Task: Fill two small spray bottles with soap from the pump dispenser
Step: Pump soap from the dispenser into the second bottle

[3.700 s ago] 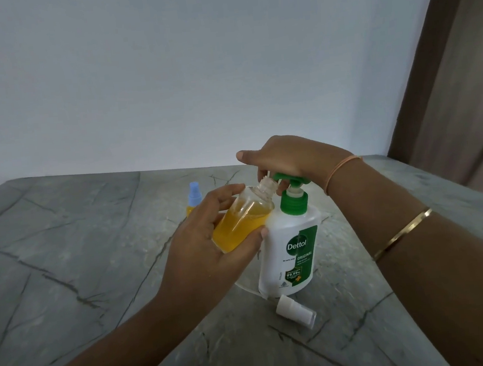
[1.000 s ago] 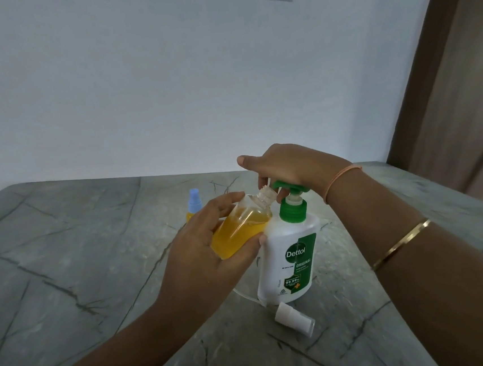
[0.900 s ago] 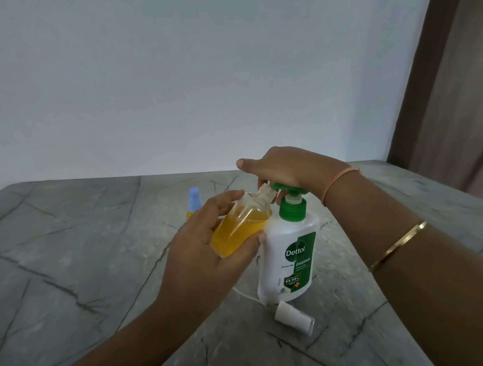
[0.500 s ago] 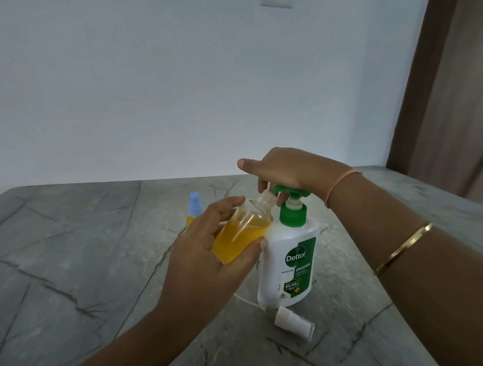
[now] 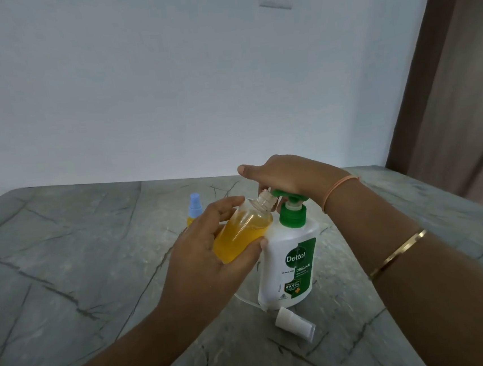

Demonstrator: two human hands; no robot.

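Note:
My left hand (image 5: 201, 263) grips a small clear spray bottle (image 5: 243, 230) without its cap, tilted, mostly full of orange-yellow soap. Its open neck sits right under the green spout of the white pump dispenser (image 5: 289, 263), which stands upright on the grey stone counter (image 5: 66, 273). My right hand (image 5: 286, 175) rests on top of the green pump head, thumb stretched left, fingers curled down over it. A second small bottle with a blue spray top (image 5: 194, 209) stands behind my left hand, partly hidden.
A white spray cap with a clear cover (image 5: 295, 323) lies on its side in front of the dispenser, its thin tube curving left beneath the dispenser. A white wall runs behind the counter, and a brown door frame (image 5: 430, 76) stands at the right.
Both hands and the bottles stay in nearly the same place. My right hand bobs slightly on the pump head, and the soap level in the held bottle has risen a little.

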